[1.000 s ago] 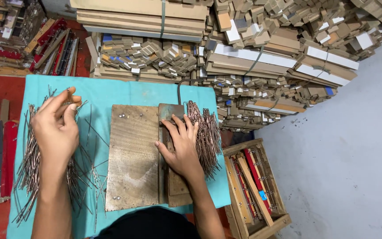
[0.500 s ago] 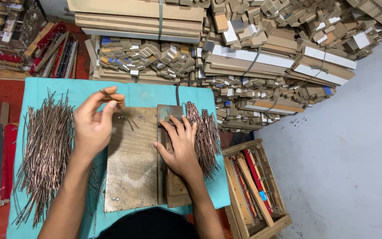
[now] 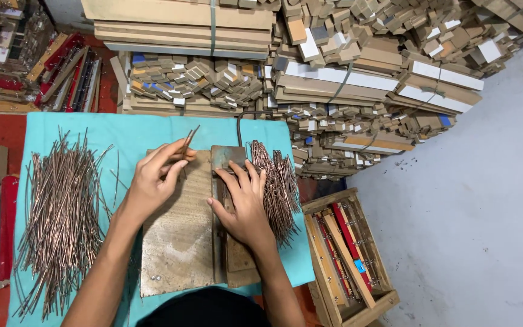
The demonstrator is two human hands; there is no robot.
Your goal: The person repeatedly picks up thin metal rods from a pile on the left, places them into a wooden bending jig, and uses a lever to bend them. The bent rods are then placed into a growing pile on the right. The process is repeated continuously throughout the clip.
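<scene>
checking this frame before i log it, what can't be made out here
- Head view: the left hand pinches thin copper rods; how many is too small to tell.
- The metal block under the right hand: the hand covers most of it, so its shape is unclear.
- The dark cable behind the block runs out of sight at the stacked wooden pieces.
- The wooden crate is cut off by the bottom edge.
</scene>
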